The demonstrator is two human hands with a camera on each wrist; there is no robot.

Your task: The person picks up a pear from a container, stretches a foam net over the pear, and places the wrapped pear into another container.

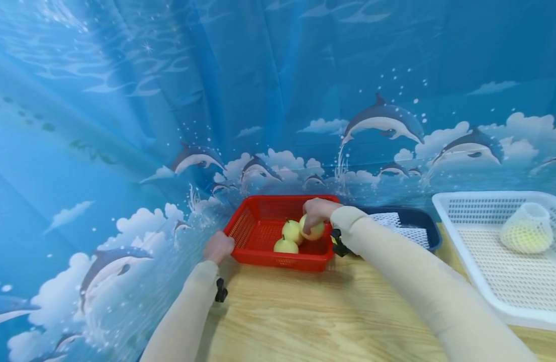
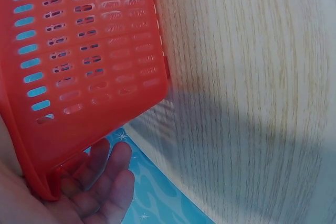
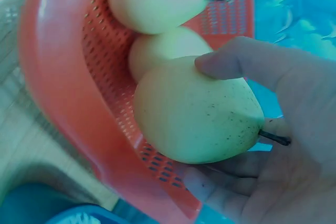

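A red basket (image 1: 260, 257) holds pale yellow pears (image 1: 285, 246) towards its right side. My right hand (image 1: 318, 210) grips one pear (image 3: 197, 111) between thumb and fingers, over two other pears (image 3: 157, 1) in the right wrist view. At the basket's left end, my left hand (image 1: 219, 247) holds the rim; in the left wrist view its fingers (image 2: 113, 182) curl under the corner of the red basket (image 2: 79, 124).
Just right of the red basket stands a dark blue basket (image 1: 434, 236) with white foam nets (image 1: 411, 234). Farther right, a white basket (image 1: 479, 281) contains a net-wrapped fruit (image 1: 527, 235). A blue dolphin-print curtain (image 1: 278, 100) hangs behind the wooden table (image 1: 296, 317).
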